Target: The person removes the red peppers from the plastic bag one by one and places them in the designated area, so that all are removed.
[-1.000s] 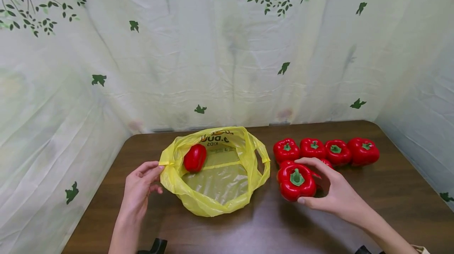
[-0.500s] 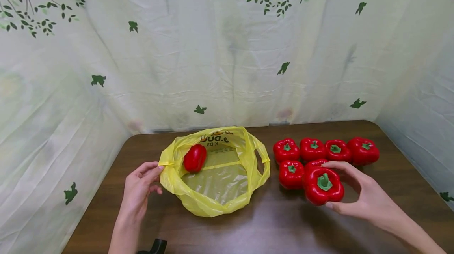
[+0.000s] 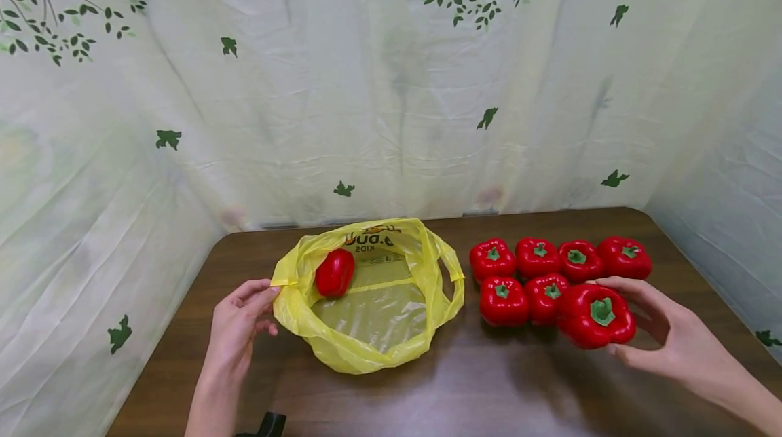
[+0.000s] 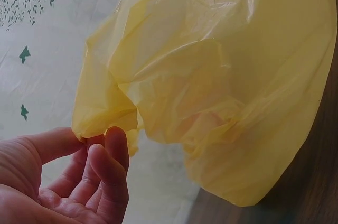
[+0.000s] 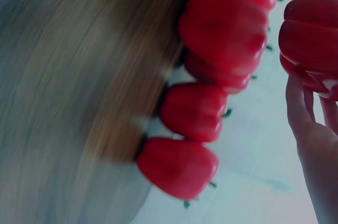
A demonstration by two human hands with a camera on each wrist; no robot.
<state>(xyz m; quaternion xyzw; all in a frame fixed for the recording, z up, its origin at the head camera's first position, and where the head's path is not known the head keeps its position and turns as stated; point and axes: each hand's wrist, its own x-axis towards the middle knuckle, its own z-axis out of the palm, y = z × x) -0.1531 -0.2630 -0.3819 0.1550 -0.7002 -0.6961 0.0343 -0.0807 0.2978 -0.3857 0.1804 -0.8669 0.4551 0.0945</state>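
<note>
My left hand (image 3: 240, 318) pinches the left edge of a yellow plastic bag (image 3: 366, 355), which stands with its mouth spread. Inside the bag, a red bell pepper (image 3: 334, 273) lies against the left wall. The left wrist view shows thumb and fingers of the left hand (image 4: 79, 176) at a corner of the bag (image 4: 222, 76). On the right, my right hand (image 3: 672, 335) grips another red bell pepper (image 3: 595, 316) by its side, green stem toward the head camera. In the right wrist view this held pepper (image 5: 311, 42) is raised above the table beside the others.
Several red bell peppers stand right of the bag: a back row with a pepper (image 3: 537, 257), and two in front, one of them a pepper (image 3: 504, 301) at the left. All rest on a dark wooden table (image 3: 427, 403). A leaf-printed curtain (image 3: 391, 118) hangs behind.
My right hand has carried its pepper rightward, from in front of the left peppers to the right end of the front row. The left hand and the bag have stayed nearly still.
</note>
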